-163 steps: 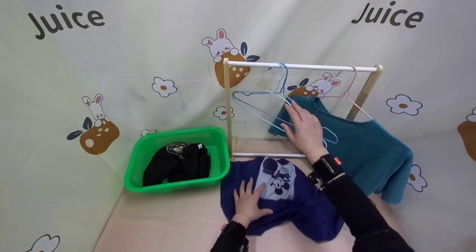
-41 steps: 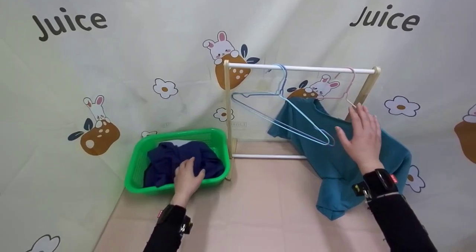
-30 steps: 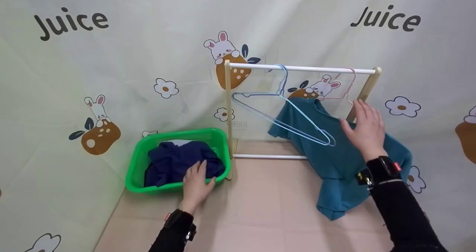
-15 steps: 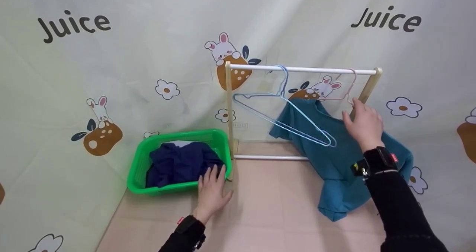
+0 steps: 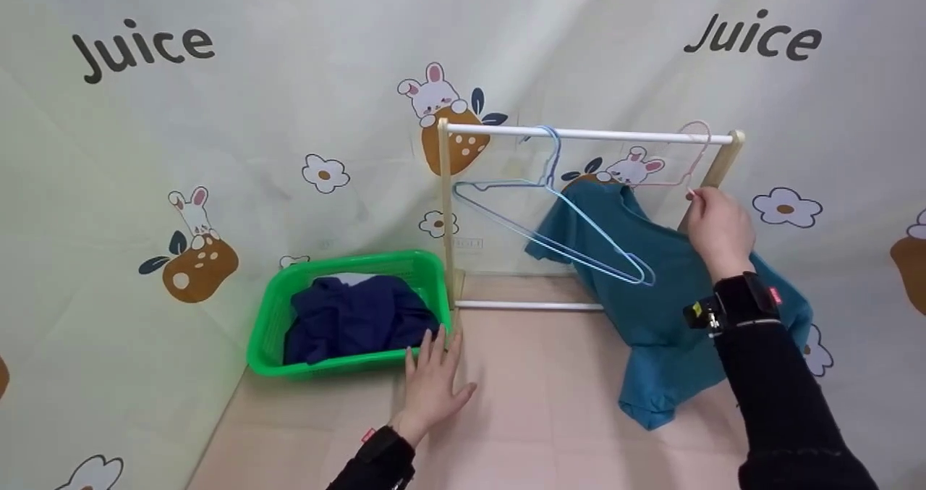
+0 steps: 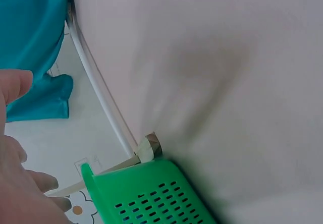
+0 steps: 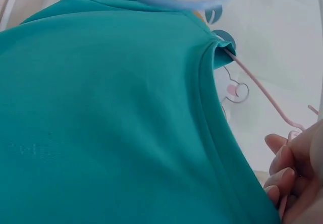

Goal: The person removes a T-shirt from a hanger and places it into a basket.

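My right hand grips the pink wire hanger just below its neck, fingers curled round the wire. A teal T-shirt hangs from this hanger, one shoulder slipped low, and its lower part reaches down to the table. The top of the hanger's hook shows above the white rail. My left hand is spread with straight fingers, fingertips right at the front right corner of the green basket. Inside the basket lies a crumpled navy garment, with a pale patch at its back.
Two blue hangers hang bare on the rail, in front of the T-shirt's left part. The small rack has wooden side posts and a white lower bar. Behind it is a printed curtain; the table is pale pink.
The navy garment went from the table into the basket. My left hand then drew off it to the right. My right hand moved from the blue hangers to the pink one and raised its hook.
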`<state>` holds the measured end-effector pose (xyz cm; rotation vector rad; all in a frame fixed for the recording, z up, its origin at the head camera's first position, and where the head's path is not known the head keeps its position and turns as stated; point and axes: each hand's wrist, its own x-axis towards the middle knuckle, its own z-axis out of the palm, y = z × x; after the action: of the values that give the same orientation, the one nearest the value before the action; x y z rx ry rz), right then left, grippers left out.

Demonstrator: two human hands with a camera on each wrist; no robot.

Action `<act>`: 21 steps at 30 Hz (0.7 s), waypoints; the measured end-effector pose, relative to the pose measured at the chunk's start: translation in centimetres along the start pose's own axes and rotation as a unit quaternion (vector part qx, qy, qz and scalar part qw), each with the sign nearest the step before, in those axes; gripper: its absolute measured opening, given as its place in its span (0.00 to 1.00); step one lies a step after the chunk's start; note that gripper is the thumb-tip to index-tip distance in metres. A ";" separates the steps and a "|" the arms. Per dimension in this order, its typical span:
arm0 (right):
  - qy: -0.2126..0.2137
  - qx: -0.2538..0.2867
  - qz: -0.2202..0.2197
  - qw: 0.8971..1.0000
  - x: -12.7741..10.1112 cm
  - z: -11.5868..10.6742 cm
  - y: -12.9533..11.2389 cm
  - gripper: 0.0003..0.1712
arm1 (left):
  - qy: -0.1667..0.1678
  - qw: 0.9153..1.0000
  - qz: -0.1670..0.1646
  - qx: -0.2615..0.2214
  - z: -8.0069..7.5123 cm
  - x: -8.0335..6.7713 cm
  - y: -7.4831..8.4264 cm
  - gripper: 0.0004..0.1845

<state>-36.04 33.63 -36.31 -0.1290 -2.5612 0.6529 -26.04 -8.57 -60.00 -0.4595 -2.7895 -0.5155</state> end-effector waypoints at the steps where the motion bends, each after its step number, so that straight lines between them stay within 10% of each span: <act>1: 0.006 0.002 -0.002 1.000 0.0 -0.2 0.1 0.22 | -0.003 1.000 0.000 -0.001 0.1 0.0 0.1 0.47; 21: 0.058 0.028 -0.030 0.997 -0.4 -1.3 0.9 0.23 | -0.027 1.000 0.006 -0.007 1.8 0.0 0.4 0.47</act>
<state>-35.11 34.89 -35.95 -0.0689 -2.4230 0.6726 -26.25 -7.52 -61.46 -0.4996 -2.8354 -0.5291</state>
